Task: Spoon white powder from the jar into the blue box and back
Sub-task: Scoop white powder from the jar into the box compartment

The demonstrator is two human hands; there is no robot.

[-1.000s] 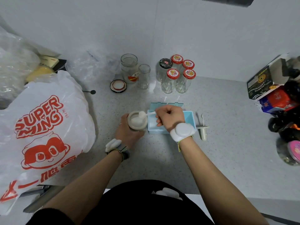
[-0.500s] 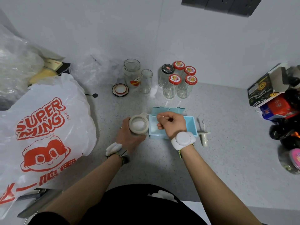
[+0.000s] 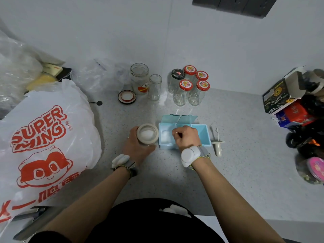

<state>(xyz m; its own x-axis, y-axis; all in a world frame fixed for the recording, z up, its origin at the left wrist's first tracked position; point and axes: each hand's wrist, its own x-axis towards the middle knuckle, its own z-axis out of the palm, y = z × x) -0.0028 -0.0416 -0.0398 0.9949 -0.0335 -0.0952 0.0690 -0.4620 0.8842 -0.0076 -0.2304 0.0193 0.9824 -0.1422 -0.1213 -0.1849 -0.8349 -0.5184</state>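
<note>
Your hands work at a speckled grey counter (image 3: 245, 155) against a plain pale wall.

Your left hand (image 3: 138, 148) grips the round jar (image 3: 147, 135) of white powder (image 3: 147, 134), touching the blue plastic box (image 3: 201, 137). Your right hand (image 3: 185, 138) is clenched over its left compartment; whatever it pinches is hidden.

Frame centre: left hand (image 3: 138, 148) wrapped round open beige-rimmed jar of white powder (image 3: 147, 135), touching pale blue plastic two-compartment box (image 3: 201, 135). Right hand (image 3: 186, 137) closed over box's left compartment, spoon mostly hidden. Grey speckled countertop (image 3: 245, 155) underneath.
</note>
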